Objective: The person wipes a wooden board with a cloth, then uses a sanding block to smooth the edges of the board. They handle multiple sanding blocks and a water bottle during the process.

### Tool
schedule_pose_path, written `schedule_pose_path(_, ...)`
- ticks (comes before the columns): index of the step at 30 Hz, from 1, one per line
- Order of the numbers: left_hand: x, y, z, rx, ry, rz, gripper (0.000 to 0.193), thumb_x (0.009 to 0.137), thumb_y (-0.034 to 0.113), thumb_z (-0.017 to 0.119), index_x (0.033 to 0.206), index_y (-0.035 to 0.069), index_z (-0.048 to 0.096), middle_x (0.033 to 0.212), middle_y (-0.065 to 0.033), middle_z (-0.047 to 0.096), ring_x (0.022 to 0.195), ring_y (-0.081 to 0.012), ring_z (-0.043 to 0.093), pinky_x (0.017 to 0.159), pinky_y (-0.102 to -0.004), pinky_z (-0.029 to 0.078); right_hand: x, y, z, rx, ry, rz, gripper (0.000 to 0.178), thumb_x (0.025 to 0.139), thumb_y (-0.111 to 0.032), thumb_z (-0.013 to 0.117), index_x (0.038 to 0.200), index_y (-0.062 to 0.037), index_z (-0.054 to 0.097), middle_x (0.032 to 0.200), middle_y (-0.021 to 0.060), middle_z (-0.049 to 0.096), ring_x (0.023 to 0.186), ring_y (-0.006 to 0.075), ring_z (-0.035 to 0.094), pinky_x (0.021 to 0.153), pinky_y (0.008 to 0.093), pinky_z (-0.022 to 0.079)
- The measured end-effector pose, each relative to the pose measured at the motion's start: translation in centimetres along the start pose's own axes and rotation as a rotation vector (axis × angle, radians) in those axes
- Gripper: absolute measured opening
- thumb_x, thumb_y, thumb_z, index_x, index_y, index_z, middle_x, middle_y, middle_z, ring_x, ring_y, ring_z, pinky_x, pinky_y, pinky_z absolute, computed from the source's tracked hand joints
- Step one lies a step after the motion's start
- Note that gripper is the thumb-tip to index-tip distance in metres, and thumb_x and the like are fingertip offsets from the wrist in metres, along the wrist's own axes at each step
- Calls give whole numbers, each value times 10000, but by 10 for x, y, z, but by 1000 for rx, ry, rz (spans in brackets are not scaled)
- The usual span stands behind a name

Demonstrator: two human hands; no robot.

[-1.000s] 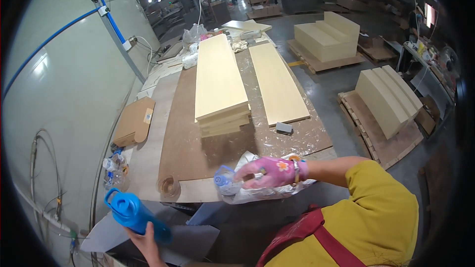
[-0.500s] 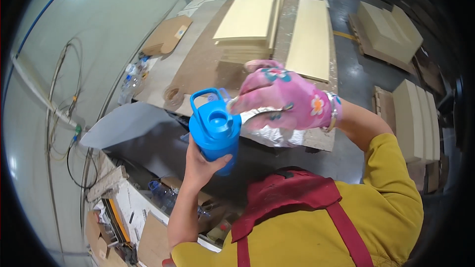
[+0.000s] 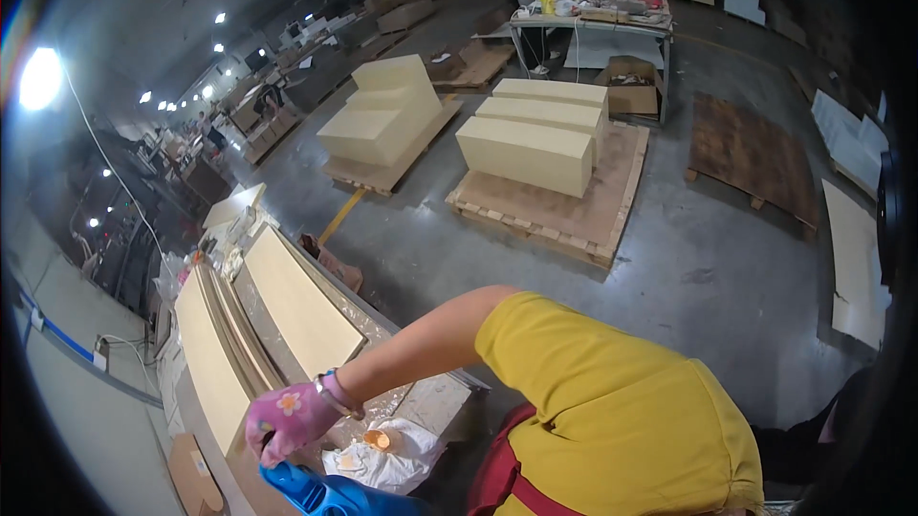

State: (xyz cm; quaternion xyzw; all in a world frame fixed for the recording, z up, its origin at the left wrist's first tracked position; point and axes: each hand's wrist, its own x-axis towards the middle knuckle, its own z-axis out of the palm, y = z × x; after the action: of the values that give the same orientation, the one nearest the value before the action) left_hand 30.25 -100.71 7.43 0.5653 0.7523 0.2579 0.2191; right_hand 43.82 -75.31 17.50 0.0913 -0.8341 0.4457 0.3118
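My right hand (image 3: 295, 417), in a pink flowered glove with a metal band at the wrist, reaches to the lower left. Its fingers are curled at the loop end of a blue shaker bottle (image 3: 330, 495) and look closed on it. The bottle lies tilted across the bottom edge of the picture, its lid toward the glove and its lower part cut off. My left hand is out of the picture. Beside the bottle, a crumpled white plastic sheet (image 3: 406, 449) on the bench carries a small orange cup (image 3: 380, 439).
Long pale boards (image 3: 212, 353) are stacked on the bench, with another pale board (image 3: 298, 301) alongside. A cardboard piece (image 3: 194, 480) lies at the lower left. Beyond, pale blocks stand on pallets (image 3: 612, 241). A bare wooden pallet (image 3: 751, 157) and a cluttered table (image 3: 593, 26) are farther off.
The view has swung up and to the right, showing the wide hall. My left hand has left the picture. My gloved fingers, earlier beside the bottle's lid, are now curled at its loop.
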Motion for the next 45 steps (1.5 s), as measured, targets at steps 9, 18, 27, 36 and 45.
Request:
schedule_pose_path(9, 4, 23, -12, -290, 63, 570, 682, 803, 305, 659, 1365, 86, 341, 1329, -182, 433, 1262, -323, 400, 1037, -457, 359, -94, 29, -80, 564, 217, 303, 513, 857, -267, 600, 1291, -18, 486, 1047, 27, 602, 970, 106, 559, 868, 256, 452)
schedule_pose_path(18, 7, 94, -34, -419, 271, 810, 617, 853, 363, 584, 1375, 165, 320, 1340, -177, 420, 1270, -329, 390, 1012, -475, 397, -129, 58, -61, 578, 572, 666, 255, 915, -218, 565, 1090, -35, 593, 922, 37, 624, 834, 121, 604, 822, 292, 491)
schedule_pose_path(27, 21, 119, -59, -477, 423, 923, 554, 904, 421, 510, 1386, 244, 300, 1352, -172, 407, 1277, -335, 380, 988, -493, 436, -151, 80, -48, 567, 452, 731, 272, 906, -205, 598, 1087, -4, 571, 900, 41, 624, 799, 108, 601, 759, 253, 498)
schedule_pose_path(36, 19, 121, -57, -346, 778, 921, 625, 879, 512, 517, 1411, 310, 258, 1381, -165, 369, 1290, -343, 368, 965, -493, 472, -159, 85, -42, 547, 388, 749, 309, 902, -230, 613, 1096, 3, 561, 906, 48, 616, 799, 107, 597, 761, 248, 497)
schedule_pose_path(45, 23, 135, -81, 7, 906, 1018, 630, 885, 485, 531, 1419, 331, 234, 1390, -145, 360, 1308, -336, 350, 988, -492, 457, -161, 80, -40, 556, 385, 750, 283, 902, -197, 606, 1094, 7, 565, 903, 41, 610, 797, 102, 585, 754, 239, 490)
